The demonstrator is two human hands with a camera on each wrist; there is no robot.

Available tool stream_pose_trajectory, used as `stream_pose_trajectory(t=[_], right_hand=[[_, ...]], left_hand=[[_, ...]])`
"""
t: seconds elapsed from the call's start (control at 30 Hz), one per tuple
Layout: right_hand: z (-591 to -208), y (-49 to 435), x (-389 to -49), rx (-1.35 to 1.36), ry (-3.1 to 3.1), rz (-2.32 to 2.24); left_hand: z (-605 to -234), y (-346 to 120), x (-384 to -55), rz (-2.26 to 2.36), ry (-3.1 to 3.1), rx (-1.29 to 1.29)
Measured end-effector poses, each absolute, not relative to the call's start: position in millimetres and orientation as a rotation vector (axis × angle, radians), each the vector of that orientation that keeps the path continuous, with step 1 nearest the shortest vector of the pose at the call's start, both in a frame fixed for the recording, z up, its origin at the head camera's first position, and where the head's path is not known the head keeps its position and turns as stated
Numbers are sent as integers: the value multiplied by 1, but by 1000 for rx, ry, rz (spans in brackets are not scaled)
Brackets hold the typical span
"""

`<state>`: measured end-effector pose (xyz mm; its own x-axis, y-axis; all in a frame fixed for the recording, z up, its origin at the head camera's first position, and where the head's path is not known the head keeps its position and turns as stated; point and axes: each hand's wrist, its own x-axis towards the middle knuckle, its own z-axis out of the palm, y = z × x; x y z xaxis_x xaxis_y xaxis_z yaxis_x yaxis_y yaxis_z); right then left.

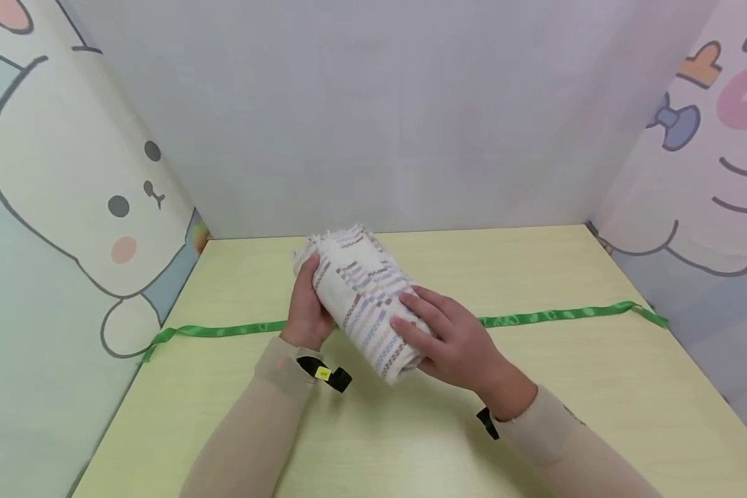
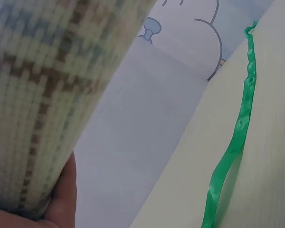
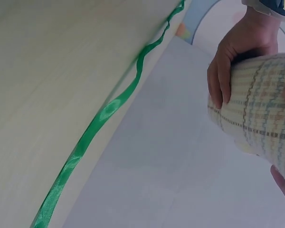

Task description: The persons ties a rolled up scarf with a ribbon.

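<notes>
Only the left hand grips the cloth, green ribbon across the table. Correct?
Not only the left hand: the head view shows the right hand gripping the cloth too. The green ribbon does run across the table.

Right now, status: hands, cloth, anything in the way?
Left hand and right hand both grip patterned cloth bundle. Bundle held above table. Green ribbon lies across table; nothing seen blocking hands.

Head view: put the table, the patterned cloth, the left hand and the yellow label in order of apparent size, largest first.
1. Table
2. Patterned cloth
3. Left hand
4. Yellow label
</notes>
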<state>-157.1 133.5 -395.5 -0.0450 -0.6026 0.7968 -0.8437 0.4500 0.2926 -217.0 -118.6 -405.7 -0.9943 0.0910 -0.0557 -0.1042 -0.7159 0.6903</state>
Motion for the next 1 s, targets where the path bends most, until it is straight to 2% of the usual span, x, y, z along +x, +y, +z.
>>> stream_pose_trajectory(t=[0.3, 0.53, 0.63, 0.8, 0.9, 1.0], right_hand=[[-397, 134, -150, 1261, -1913, 470], [-399, 141, -143, 1169, -2113, 669], [-401, 149, -140, 1113, -2247, 966], [-401, 162, -145, 1088, -2438, 1792], [-396, 165, -153, 975, -2505, 2236], [-392, 163, -161, 769, -2614, 2468]], left_hand=[[-413, -117, -218, 2778, 1107, -221], [-418, -116, -217, 2785, 1001, -231], [-418, -117, -218, 2792, 977, -216], [-418, -117, -221, 2790, 1051, -222], [-420, -115, -222, 2760, 1138, -237], [-423, -112, -222, 2719, 1192, -247]])
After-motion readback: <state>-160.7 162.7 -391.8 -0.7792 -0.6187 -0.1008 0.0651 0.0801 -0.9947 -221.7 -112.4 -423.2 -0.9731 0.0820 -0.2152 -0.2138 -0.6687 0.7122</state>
